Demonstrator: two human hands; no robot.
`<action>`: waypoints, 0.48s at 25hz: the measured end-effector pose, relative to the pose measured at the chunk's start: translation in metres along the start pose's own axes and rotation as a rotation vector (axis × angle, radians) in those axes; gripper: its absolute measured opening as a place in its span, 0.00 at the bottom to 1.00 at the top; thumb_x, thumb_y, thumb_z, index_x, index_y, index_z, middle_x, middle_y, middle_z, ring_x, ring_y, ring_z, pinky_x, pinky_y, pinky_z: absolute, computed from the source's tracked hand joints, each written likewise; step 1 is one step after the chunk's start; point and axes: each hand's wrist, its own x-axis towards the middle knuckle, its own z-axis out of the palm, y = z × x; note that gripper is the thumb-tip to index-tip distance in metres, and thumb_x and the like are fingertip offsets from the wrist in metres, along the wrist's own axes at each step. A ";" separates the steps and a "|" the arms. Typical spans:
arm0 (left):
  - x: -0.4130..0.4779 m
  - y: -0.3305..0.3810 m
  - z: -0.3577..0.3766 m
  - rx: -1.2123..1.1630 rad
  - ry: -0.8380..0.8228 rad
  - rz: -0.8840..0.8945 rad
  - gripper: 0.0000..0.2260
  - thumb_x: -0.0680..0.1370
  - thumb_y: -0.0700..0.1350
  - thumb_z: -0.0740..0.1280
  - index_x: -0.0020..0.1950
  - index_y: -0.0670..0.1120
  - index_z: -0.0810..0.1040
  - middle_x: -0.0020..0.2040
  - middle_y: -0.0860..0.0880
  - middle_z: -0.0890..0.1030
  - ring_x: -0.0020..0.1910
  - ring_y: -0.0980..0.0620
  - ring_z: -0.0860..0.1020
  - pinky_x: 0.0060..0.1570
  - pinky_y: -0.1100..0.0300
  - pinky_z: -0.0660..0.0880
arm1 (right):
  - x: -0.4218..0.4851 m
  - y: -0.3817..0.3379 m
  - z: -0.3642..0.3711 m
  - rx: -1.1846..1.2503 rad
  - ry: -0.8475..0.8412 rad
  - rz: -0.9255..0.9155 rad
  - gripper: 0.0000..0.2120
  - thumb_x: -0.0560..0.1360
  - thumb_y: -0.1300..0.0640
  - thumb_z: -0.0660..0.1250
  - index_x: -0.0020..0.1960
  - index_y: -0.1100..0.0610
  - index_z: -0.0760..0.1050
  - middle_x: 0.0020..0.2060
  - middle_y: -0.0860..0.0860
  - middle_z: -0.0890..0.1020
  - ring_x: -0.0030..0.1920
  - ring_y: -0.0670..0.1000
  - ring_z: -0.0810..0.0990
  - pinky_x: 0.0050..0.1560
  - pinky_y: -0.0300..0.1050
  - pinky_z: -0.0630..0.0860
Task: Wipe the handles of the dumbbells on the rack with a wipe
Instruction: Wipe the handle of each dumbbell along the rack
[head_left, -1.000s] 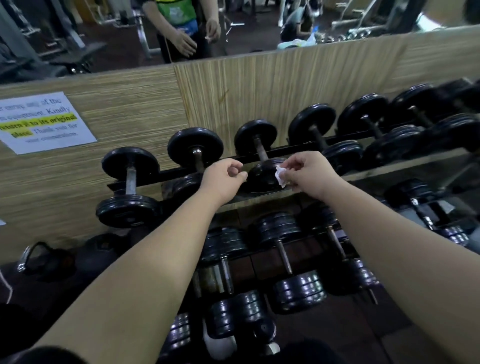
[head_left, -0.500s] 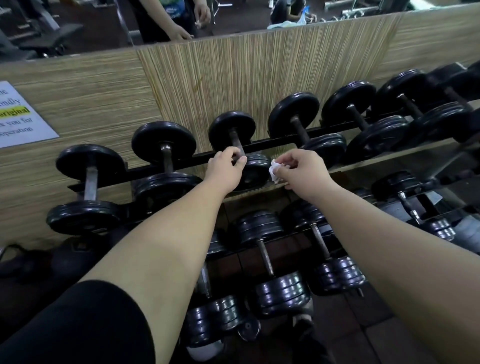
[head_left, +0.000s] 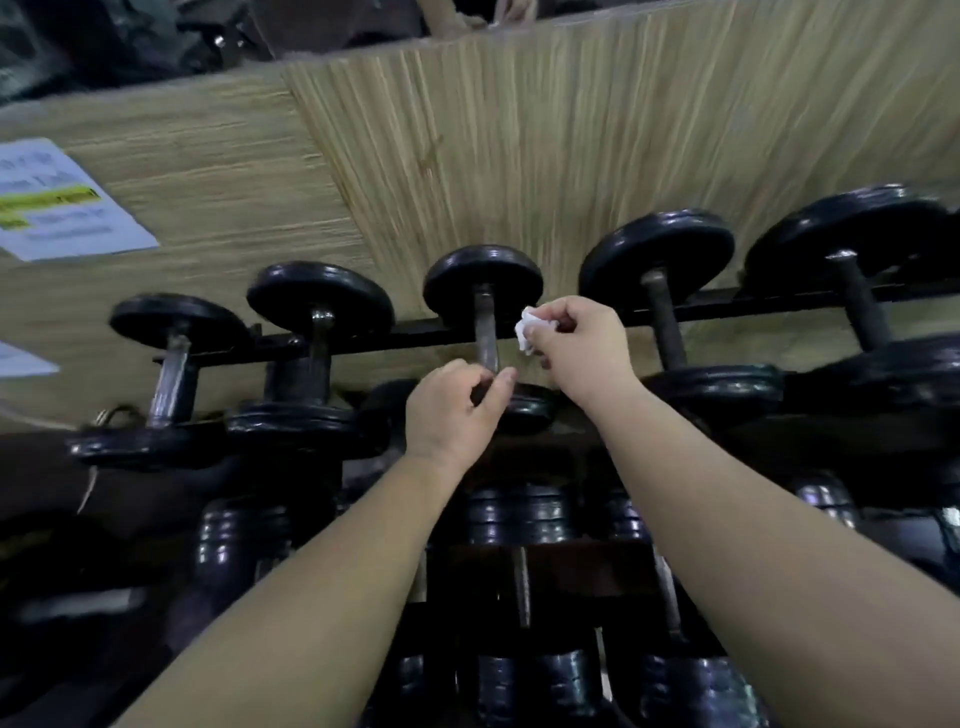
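Observation:
Black dumbbells lie in a row on the upper rail of the rack (head_left: 426, 335). The middle dumbbell (head_left: 483, 280) has a dull metal handle (head_left: 486, 332). My left hand (head_left: 454, 408) grips the near end of that handle, just above the dumbbell's front plate, with fingers and thumb curled round it. My right hand (head_left: 582, 345) pinches a small crumpled white wipe (head_left: 531, 328) close to the right side of the same handle; whether the wipe touches the metal is unclear in the blurred frame.
More dumbbells sit left (head_left: 317, 343) and right (head_left: 665, 322) on the same rail, and chrome-ringed ones (head_left: 519, 525) on the lower tier. A wood-grain panel (head_left: 519, 145) backs the rack, with a paper notice (head_left: 57, 202) at left.
The view has moved closer and up. My left hand has closed round the middle dumbbell's handle. My right hand has carried the wipe up from the front plate to beside the handle.

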 end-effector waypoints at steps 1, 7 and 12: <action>0.000 0.002 0.000 -0.017 0.012 -0.015 0.25 0.77 0.67 0.58 0.41 0.48 0.83 0.37 0.55 0.77 0.39 0.51 0.78 0.41 0.54 0.75 | 0.011 0.005 0.008 0.016 -0.023 0.026 0.05 0.73 0.59 0.74 0.39 0.51 0.83 0.44 0.45 0.88 0.47 0.45 0.86 0.57 0.54 0.83; -0.002 -0.012 0.004 -0.122 0.058 -0.044 0.20 0.75 0.64 0.69 0.42 0.48 0.84 0.38 0.55 0.79 0.41 0.53 0.79 0.45 0.50 0.78 | 0.057 0.025 0.032 0.110 -0.111 0.120 0.07 0.71 0.56 0.78 0.49 0.49 0.85 0.50 0.47 0.87 0.53 0.48 0.86 0.62 0.51 0.81; -0.006 -0.003 0.007 -0.060 0.045 -0.054 0.20 0.73 0.67 0.71 0.45 0.50 0.83 0.41 0.56 0.79 0.44 0.52 0.79 0.47 0.51 0.78 | 0.078 0.022 0.044 0.164 -0.074 0.154 0.06 0.73 0.55 0.77 0.50 0.51 0.86 0.45 0.46 0.87 0.49 0.46 0.86 0.57 0.49 0.83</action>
